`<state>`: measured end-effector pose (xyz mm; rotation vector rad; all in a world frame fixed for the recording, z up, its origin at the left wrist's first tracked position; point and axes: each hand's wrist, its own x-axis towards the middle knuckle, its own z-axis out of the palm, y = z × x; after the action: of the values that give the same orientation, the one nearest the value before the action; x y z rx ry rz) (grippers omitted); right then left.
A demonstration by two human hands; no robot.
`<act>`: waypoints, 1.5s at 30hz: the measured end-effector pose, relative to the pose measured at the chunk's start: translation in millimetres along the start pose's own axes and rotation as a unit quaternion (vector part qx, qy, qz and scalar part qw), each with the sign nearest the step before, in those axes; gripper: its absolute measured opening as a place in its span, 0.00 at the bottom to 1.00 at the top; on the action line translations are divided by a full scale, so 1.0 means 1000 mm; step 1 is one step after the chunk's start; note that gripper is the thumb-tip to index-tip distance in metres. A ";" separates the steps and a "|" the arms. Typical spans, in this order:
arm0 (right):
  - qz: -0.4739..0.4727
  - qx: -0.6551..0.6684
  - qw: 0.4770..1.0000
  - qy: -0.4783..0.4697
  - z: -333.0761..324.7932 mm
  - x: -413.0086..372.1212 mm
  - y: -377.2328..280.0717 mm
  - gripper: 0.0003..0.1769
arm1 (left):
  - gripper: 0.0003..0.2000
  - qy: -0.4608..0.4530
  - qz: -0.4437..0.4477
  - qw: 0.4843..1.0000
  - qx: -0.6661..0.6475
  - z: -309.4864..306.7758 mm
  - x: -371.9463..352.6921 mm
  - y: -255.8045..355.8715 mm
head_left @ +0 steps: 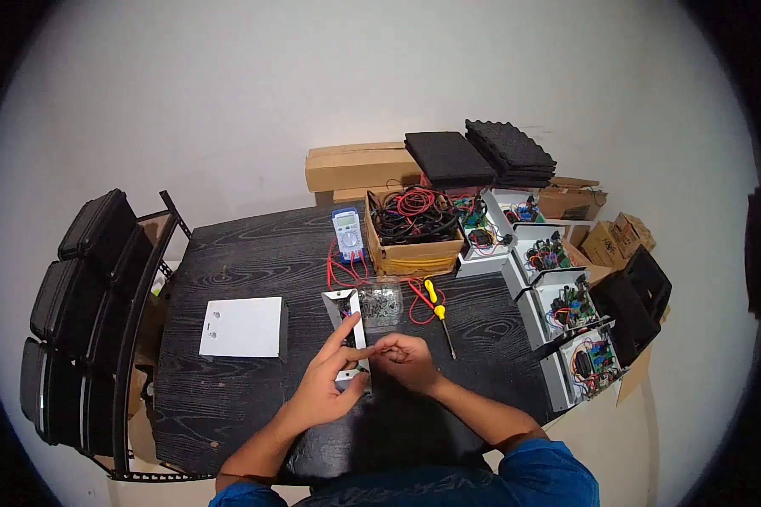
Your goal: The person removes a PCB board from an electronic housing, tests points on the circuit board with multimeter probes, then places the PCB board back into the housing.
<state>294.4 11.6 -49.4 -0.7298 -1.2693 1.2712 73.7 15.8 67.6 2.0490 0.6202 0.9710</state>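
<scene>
A narrow white metal case (353,336) stands open side up on the black table, with some wiring visible inside it. My left hand (328,378) lies over its near half, thumb at the near end and index finger stretched along it, gripping it. One left finger reaches across to the fingertips of my right hand (404,362). That right hand is closed in a pinch beside the case's right wall; whatever it pinches is too small to make out. Just beyond sits a clear plastic tray (380,302) of small dark parts, probably screws. A yellow-handled screwdriver (445,325) lies to the right.
A white box (243,328) lies at the left. Behind are a multimeter (347,233) with red leads and a carton (418,260) of cables. Several open white cases (543,359) with circuit boards line the right edge. Black hard cases (59,338) fill a left rack.
</scene>
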 end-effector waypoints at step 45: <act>-0.180 -0.402 0.897 -0.027 0.006 0.004 -0.030 0.08 | 0.17 -0.007 0.001 1.000 -0.013 -0.001 -0.002 -0.006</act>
<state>296.1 7.5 -18.6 -0.9676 -1.8975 0.4294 71.5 18.7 62.0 2.0330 0.5958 0.9595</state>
